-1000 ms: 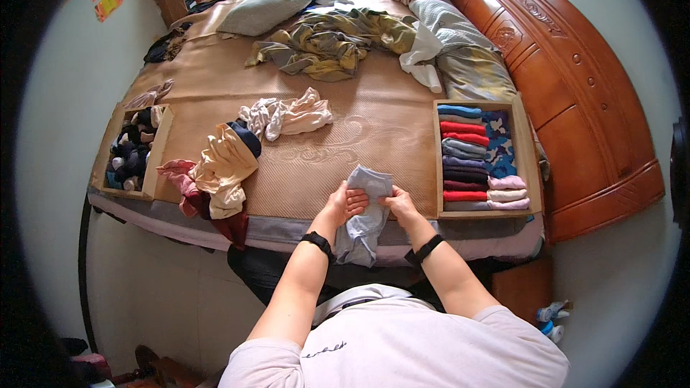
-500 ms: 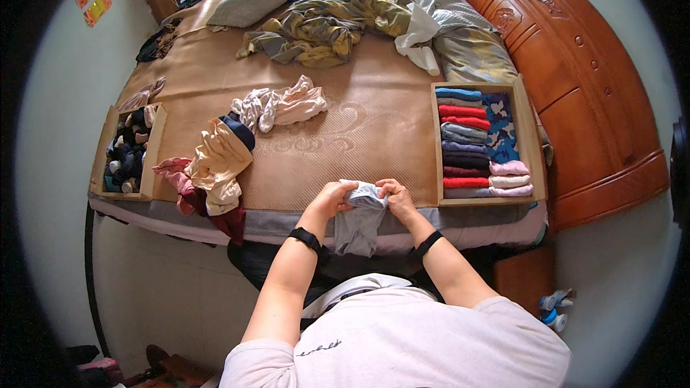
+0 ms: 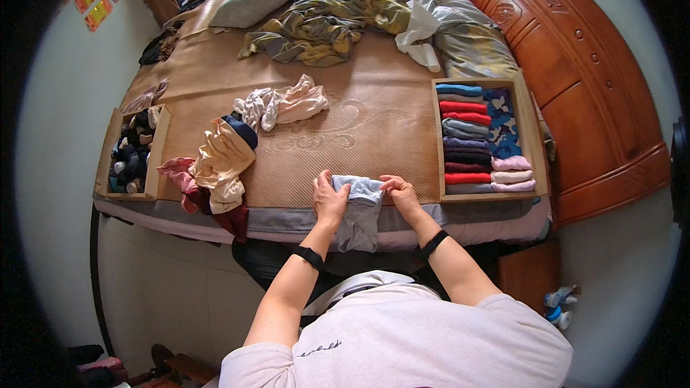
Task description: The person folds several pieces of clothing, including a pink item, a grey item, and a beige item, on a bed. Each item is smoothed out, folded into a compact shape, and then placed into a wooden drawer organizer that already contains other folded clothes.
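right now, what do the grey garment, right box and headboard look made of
Grey garment: matte, soft fabric, perhaps cotton, since it hangs in limp folds. Right box: likely wood, dull finish, pale flat boards. Headboard: probably varnished wood; carved panels, glossy sheen.

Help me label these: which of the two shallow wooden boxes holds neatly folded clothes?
The right wooden box, beside the carved headboard: its folded clothes sit in rows, while the left box holds a loose, mostly dark jumble.

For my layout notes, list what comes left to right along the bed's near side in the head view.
Left wooden box, cream garment, left hand, gray garment, right hand, right wooden box.
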Demonstrator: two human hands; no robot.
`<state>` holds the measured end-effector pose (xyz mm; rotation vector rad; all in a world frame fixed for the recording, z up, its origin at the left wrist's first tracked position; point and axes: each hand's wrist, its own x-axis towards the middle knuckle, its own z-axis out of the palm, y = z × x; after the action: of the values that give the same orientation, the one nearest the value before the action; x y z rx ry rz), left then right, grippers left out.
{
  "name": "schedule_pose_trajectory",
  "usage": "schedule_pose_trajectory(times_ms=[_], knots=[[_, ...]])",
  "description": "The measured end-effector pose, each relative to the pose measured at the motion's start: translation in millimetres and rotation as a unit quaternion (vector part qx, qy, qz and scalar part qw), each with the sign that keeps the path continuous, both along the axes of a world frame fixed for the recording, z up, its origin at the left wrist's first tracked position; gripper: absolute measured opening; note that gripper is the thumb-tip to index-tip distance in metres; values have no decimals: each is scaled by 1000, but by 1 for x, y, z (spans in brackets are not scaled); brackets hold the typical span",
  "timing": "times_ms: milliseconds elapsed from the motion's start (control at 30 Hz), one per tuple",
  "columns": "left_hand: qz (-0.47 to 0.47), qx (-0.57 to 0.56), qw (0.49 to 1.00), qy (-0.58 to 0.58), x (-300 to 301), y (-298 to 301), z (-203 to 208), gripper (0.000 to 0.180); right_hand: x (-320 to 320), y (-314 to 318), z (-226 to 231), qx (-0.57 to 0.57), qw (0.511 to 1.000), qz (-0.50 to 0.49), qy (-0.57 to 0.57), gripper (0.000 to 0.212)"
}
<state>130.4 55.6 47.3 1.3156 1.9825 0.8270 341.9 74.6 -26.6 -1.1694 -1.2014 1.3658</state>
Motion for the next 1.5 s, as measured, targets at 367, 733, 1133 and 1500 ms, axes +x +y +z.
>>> schedule_pose_trajectory(times_ms=[367,733,1133,1500], knots=[[-360,133,873,302,-9,-12,-66,70,-33,-20,8,205,788,97,-572,59],[-335,135,884,297,-7,-11,-76,74,-16,-3,31,53,925,27,-376,51],[-319,182,866,340,-4,19,-53,63,-22,72,42,-12,966,-13,-257,25],[-384,53,868,310,-3,26,-58,77,1,98,-19,-147,988,-24,-31,17]])
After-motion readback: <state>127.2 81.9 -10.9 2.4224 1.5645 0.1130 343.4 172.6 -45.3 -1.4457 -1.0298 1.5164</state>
